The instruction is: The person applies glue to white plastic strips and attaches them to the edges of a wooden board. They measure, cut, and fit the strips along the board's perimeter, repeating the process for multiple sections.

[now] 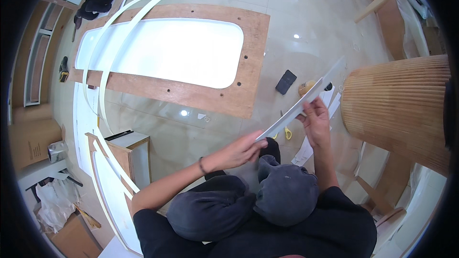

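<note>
A thin, flat white board (291, 111), seen nearly edge-on, slants up and to the right above my knees. At its near lower end my left hand (246, 150) is closed on it. Farther along, the fingers of my right hand (314, 114) pinch its lower right edge. Below the board, yellow-handled scissors (288, 134) lie on the floor, partly covered. Beyond it are a dark rectangular object (286, 82) and a yellowish round container (306, 87), which the board partly hides. White strips (306, 150) lie beneath my right wrist.
Ahead lies a plywood frame (258, 33) around a white rounded panel (162, 50). Long bent white strips (109, 59) cross it at left. A ribbed wooden drum-like piece (397, 105) stands at right. A small cabinet (136, 145) and cardboard box (36, 138) stand left.
</note>
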Demonstrator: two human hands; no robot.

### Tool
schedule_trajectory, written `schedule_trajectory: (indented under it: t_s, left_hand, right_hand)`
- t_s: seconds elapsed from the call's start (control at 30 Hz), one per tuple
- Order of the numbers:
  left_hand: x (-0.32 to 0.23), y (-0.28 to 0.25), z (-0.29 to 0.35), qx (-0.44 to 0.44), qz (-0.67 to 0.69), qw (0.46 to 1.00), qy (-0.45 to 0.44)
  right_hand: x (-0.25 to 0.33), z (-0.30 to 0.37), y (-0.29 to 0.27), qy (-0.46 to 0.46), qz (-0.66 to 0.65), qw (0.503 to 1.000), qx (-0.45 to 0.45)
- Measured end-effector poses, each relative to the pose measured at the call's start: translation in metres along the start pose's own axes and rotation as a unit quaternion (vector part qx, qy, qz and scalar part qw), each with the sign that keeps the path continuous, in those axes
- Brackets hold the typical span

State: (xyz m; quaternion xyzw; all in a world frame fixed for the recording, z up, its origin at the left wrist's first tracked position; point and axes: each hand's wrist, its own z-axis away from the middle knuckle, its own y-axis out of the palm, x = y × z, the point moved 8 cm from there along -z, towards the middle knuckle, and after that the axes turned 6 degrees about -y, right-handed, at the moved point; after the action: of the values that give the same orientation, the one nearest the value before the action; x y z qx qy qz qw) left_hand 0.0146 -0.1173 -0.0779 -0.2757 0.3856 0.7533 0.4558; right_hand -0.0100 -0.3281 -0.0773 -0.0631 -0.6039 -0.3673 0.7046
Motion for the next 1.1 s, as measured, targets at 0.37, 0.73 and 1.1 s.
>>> schedule_trajectory:
  t_s: [0.37,0.73,1.1]
  left_hand:
    - [-0.114,-0.091,0.132,-0.475,-0.182,0.840,0.191]
    - [-0.125,-0.104,0.078,-0.525,-0.210,0.798,0.208]
    - [-0.116,-0.085,0.091,-0.589,-0.278,0.701,0.290]
  right_hand:
    - [0.032,-0.035,0.127,-0.059,0.103,0.981,0.155]
    - [0.020,-0.051,0.129,-0.071,0.202,0.972,0.098]
    - [0.015,-0.049,0.117,-0.081,0.106,0.988,0.077]
